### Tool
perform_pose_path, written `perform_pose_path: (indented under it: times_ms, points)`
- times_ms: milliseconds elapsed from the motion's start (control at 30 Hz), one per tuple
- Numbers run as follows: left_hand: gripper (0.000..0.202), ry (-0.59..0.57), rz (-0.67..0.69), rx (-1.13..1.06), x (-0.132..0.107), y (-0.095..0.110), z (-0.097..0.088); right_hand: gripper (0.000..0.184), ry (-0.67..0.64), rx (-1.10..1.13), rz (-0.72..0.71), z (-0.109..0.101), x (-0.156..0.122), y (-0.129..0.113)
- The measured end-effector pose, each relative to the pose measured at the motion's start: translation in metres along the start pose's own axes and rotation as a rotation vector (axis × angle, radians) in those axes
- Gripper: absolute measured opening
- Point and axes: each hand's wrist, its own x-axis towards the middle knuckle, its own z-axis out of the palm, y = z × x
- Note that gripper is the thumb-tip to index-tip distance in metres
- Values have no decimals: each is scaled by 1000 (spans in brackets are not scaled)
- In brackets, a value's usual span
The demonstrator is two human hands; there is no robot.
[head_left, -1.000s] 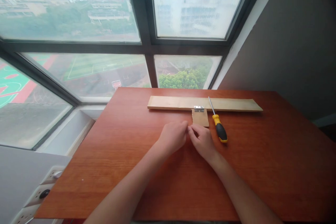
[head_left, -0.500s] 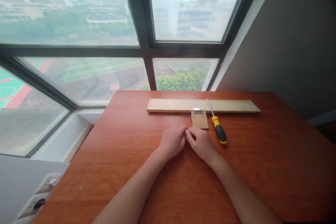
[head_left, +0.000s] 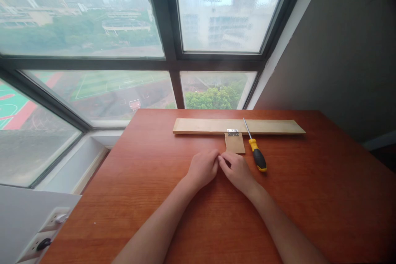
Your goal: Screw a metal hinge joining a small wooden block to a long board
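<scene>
My left hand [head_left: 202,168] and my right hand [head_left: 237,169] rest over the table, both closed, their fingertips meeting. Whatever lies between the fingers, if anything, is too small or hidden to make out. Just beyond the right fingers is a small brown board [head_left: 235,143] with a rough left edge. A silver hinge [head_left: 233,132] joins it to the front edge of a long pale wooden plank [head_left: 204,126]. To the right of my right hand lies a screwdriver [head_left: 258,157] with a yellow and black handle, its shaft resting across the plank.
The reddish-brown wooden table [head_left: 309,189] stands against large windows [head_left: 216,16] with dark frames [head_left: 173,64]. A grey sloping wall [head_left: 334,49] rises on the right. Wall sockets [head_left: 43,244] with a black plug are at the lower left.
The view has tilted very slightly, so everything sits a little lower in the picture. The hands, plank, hinge and screwdriver keep their places relative to each other.
</scene>
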Motion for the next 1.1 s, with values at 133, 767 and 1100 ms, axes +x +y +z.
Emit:
perform_pose_path:
  times_ms: [133,767,1100]
  points:
    - [14,-6,-7,6,0,0,0,31,8,-27,-11,1,0,0]
    - [26,210,2,137,39,-16,-29,37,395,-425,278,-42,6,36]
    - [60,99,-43,405,77,-56,-20,48,284,-481,455,-37,4,44]
